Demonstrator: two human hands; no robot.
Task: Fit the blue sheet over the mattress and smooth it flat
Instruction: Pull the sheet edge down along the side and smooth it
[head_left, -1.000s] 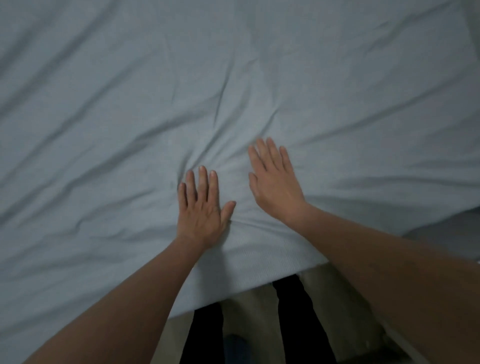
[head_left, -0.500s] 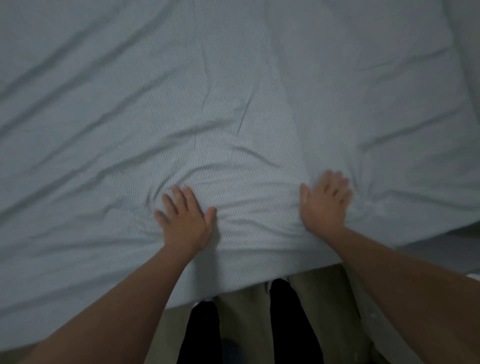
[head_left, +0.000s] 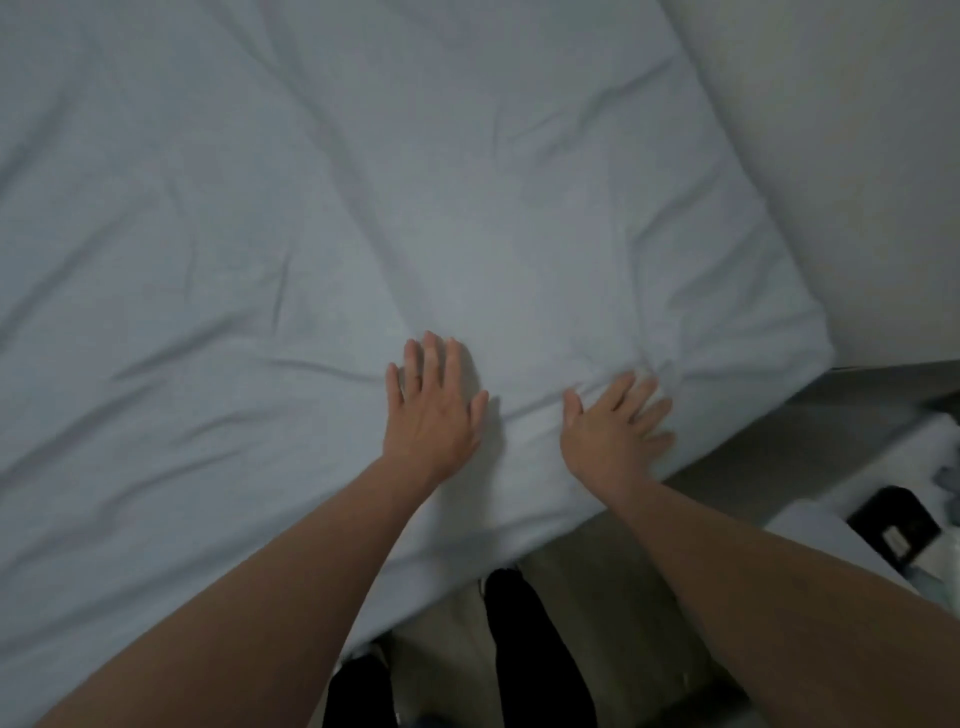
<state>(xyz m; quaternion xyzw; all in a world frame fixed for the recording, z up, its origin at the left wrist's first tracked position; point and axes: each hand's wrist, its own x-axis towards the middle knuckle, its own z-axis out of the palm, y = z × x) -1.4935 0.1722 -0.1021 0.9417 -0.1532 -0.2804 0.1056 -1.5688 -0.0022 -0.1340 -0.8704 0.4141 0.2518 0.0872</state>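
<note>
- The blue sheet (head_left: 322, 218) covers the mattress and fills the left and centre of the view, with soft creases running across its left half; half a second ago long diagonal folds crossed this area.
- The left hand (head_left: 431, 410) lies palm down on the sheet near the bed's near edge, fingers straight and close together, thumb held out to the right. It now sits closer to the right hand than it did a moment earlier.
- The right hand (head_left: 613, 426) also presses flat on the sheet, fingers spread and angled toward the bed's corner, with small wrinkles bunched just beyond its fingertips.
- The sheet-covered corner of the mattress (head_left: 800, 338) now shows at the right; earlier it lay out of view.
- Right of the corner stands a pale wall (head_left: 857, 156).
- Below, between the forearms, are the person's dark trouser legs (head_left: 530, 654) on a beige floor (head_left: 613, 597).
- A dark object (head_left: 893, 519) lies at far right, too blurred to identify.
</note>
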